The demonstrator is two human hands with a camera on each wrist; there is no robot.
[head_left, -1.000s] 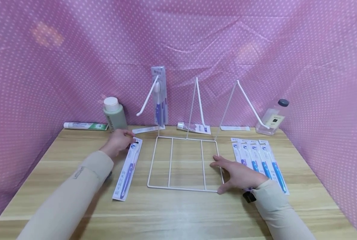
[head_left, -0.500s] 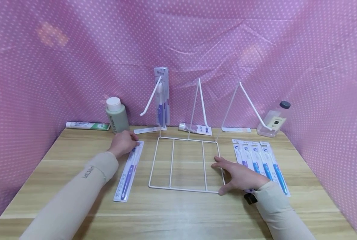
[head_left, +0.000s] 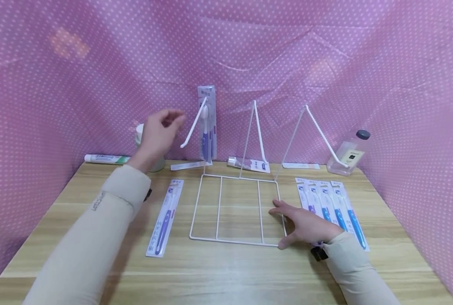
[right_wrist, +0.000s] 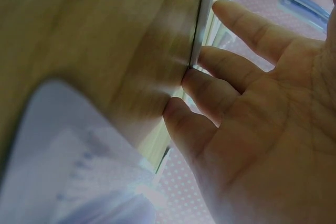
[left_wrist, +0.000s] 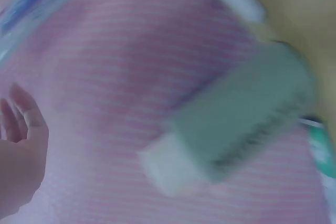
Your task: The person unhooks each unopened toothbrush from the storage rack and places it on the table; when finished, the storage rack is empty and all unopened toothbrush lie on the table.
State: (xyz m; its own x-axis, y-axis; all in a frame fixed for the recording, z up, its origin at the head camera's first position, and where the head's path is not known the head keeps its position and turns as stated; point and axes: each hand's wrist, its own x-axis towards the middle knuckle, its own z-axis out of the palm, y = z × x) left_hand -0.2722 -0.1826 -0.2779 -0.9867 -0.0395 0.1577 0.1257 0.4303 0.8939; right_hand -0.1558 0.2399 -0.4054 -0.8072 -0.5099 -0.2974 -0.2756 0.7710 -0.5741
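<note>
My left hand point(head_left: 161, 129) is raised in front of the left prong of a white wire rack point(head_left: 239, 242), fingers loosely bent, with nothing visible in them. In the left wrist view its blurred fingers point(left_wrist: 29, 116) also show nothing held. Packaged purple toothbrushes point(head_left: 207, 123) hang upright on that left prong, just right of the hand. Another packaged purple toothbrush point(head_left: 164, 218) lies flat on the table below. My right hand point(head_left: 306, 222) rests at the rack's right base wire, thumb and fingers spread. Several packaged toothbrushes point(head_left: 338, 212) lie side by side behind it.
A green bottle point(left_wrist: 247, 114) with a white cap stands behind my left hand. Toothpaste tubes point(head_left: 104, 159) point(head_left: 249, 164) and flat packages point(head_left: 300, 165) lie along the table's back edge. A clear bottle point(head_left: 346, 154) leans at back right. Pink dotted cloth point(head_left: 226, 51) surrounds the table.
My left hand has left the top of the lying purple toothbrush and risen toward the rack's left prong. That toothbrush stays on the table. My right hand keeps its place on the rack.
</note>
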